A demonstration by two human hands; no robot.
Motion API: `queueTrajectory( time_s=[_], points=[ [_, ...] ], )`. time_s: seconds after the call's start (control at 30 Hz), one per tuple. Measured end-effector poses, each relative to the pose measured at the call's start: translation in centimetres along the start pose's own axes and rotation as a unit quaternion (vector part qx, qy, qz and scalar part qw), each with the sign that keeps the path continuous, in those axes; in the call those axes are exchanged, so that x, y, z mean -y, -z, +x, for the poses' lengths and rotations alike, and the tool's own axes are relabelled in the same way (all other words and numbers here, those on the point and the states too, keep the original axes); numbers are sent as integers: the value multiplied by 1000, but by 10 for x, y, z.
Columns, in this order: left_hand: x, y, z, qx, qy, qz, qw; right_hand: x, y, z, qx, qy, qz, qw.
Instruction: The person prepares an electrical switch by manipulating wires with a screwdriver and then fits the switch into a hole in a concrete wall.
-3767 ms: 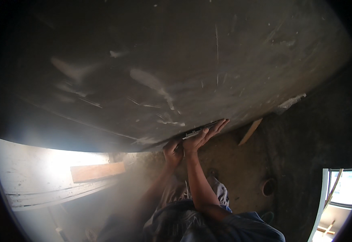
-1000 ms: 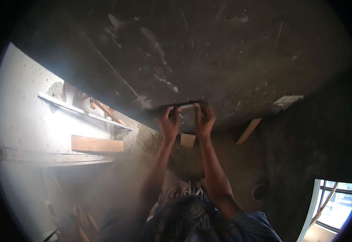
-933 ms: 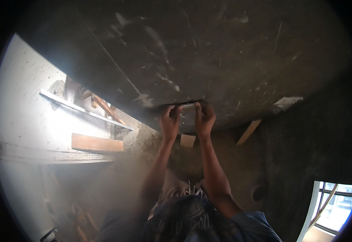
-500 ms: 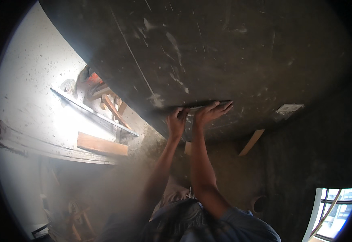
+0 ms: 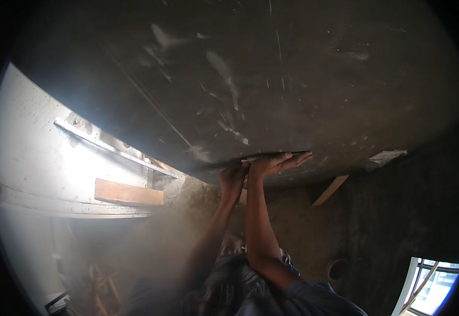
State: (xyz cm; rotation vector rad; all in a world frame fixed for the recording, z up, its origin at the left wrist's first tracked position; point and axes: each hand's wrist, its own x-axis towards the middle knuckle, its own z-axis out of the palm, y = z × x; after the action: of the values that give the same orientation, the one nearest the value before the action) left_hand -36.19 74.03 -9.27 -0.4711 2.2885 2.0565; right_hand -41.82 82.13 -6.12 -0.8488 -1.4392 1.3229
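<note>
Both my arms reach up to a dark grey plastered wall (image 5: 303, 89) marked with pale smears and scratches. A thin flat tool, seen nearly edge-on, lies against it; its edge (image 5: 248, 159) shows by my hands. My left hand (image 5: 233, 177) is closed at the tool's left end, its fingers mostly hidden. My right hand (image 5: 278, 164) presses along the tool with its fingers stretched out to the right. The tool's handle, if it has one, is out of sight, so its exact kind cannot be told.
A pale patch or box (image 5: 387, 157) sits on the wall at right. To the left, a brightly lit white wall has a long metal strip (image 5: 108, 146) and a wooden board (image 5: 128, 191). Another board (image 5: 330, 190) stands right of my arms. A window (image 5: 433, 284) is at lower right.
My hands and the tool appear slightly lower in the picture, as the view has shifted. My left hand's fingers are now more hidden; my right hand still lies stretched along the tool.
</note>
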Motion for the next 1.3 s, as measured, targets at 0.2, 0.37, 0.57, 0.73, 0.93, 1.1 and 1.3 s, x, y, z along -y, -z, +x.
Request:
queueTrajectory(
  time_s=[0.2,0.37,0.57,0.73,0.93,1.1,1.3],
  points=[
    [3,5,6,30,-20,-126,991,-3,1,0,10,12,-27,1000],
    [8,6,15,13,-19,-82,996,0,-5,4,14,11,-10,1000],
    [-1,-4,-5,-73,-59,-37,995,-17,1,-2,32,-17,-8,999],
    [-17,-6,-14,-87,-55,-11,995,-20,-3,-3,-6,-40,47,998],
    [-1,2,-1,-75,-74,38,994,-17,1,-5,-16,-24,31,999],
    [-8,-7,-4,-98,-151,69,981,-22,-6,2,-25,-29,-14,999],
    [-7,-13,-1,-79,-58,-94,991,-25,28,1,59,20,13,998]
  ],
)
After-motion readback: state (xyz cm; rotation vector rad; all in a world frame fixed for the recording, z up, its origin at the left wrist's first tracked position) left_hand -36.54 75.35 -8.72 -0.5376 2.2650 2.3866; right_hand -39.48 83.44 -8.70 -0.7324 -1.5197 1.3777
